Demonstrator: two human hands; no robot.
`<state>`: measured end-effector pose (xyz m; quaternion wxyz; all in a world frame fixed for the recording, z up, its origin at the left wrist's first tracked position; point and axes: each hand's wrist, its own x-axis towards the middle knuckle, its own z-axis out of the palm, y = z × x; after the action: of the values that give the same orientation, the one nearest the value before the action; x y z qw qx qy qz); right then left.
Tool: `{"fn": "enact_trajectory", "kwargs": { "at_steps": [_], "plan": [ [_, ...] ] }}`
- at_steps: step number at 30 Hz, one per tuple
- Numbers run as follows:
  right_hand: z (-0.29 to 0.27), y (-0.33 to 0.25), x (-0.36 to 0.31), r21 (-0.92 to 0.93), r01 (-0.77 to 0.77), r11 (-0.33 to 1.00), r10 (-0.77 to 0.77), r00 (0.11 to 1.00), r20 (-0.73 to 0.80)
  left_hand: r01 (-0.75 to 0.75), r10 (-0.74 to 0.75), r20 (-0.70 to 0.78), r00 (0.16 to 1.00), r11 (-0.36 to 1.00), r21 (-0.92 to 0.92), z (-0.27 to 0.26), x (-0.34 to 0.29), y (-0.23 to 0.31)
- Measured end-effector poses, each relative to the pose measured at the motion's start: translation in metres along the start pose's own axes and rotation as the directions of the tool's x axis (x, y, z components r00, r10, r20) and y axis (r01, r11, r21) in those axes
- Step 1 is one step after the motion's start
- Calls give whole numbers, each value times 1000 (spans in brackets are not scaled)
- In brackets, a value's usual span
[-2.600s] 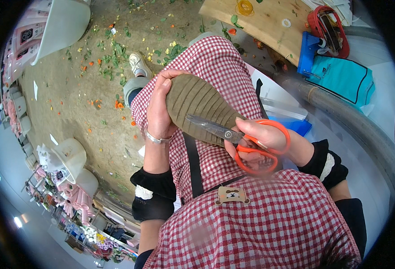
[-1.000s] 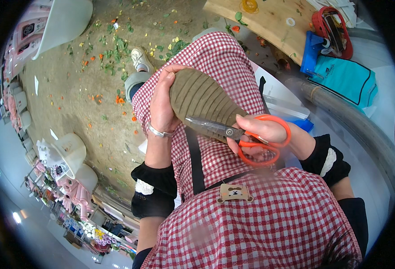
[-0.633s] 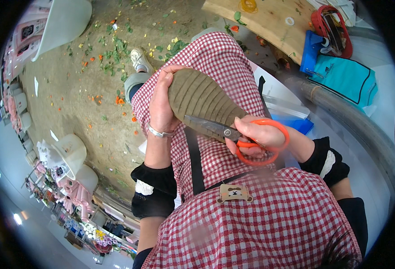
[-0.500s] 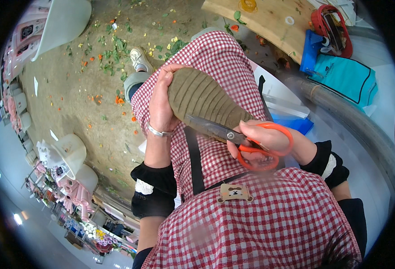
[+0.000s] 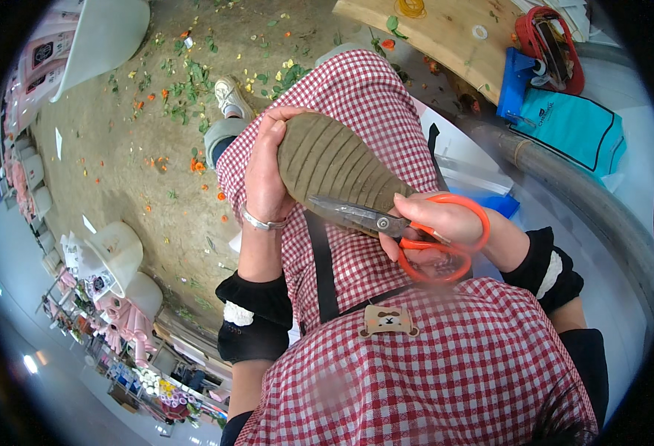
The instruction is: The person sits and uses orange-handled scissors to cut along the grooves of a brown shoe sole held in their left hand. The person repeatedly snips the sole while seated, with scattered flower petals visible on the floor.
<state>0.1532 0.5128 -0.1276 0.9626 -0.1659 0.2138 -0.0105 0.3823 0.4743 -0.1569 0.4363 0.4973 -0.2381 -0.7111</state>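
An olive-brown, teardrop-shaped object [image 5: 338, 163] with curved grooves across its face lies over my lap, its narrow end toward the right. I cannot tell its kind. My left hand [image 5: 269, 167] is wrapped round its broad left end, thumb at the top edge. In my right hand [image 5: 446, 221] is a pair of orange-handled scissors [image 5: 357, 215]. Their dark blades look closed together and lie along the lower edge of the grooved object. My right fingers are curled round the handles beside its narrow end, partly hidden behind them.
A red-and-white checked apron [image 5: 416, 364] covers my lap. Leaves and orange petals [image 5: 197, 165] litter the floor. At the upper right are a wooden board [image 5: 446, 30], a red basket [image 5: 576, 67], a turquoise bag [image 5: 576, 130] and a grey pipe [image 5: 557, 189]. White buckets [image 5: 115, 249] stand left.
My right hand has shifted slightly to the right with the scissors, and their handles have turned a little. My left hand and the grooved object have hardly moved.
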Motion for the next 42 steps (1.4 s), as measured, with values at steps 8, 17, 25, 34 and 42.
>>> {"fn": "enact_trajectory", "kwargs": {
  "at_steps": [8, 17, 25, 34, 42],
  "plan": [
    [10, -20, -13, 29, -113, 993, 115, 992, -46, -41, 41, 0, 999, 994, 97, 7, -4, 7],
    [18, -17, -13, -120, -52, 991, 38, 992, -120, -35, 37, -21, 999, 995, 97, 14, -5, 10],
    [23, -19, -12, -123, 66, 990, -84, 985, -149, -23, 23, 0, 1000, 994, 108, 9, -2, 7],
    [22, -26, -13, -965, 6, 261, -574, 805, -150, 26, -26, -12, 1000, 999, 38, -5, 0, -1],
    [22, -17, -13, -938, -334, -90, -792, 595, -135, 39, -39, -21, 999, 999, 11, -6, -2, -1]
  ]
}}
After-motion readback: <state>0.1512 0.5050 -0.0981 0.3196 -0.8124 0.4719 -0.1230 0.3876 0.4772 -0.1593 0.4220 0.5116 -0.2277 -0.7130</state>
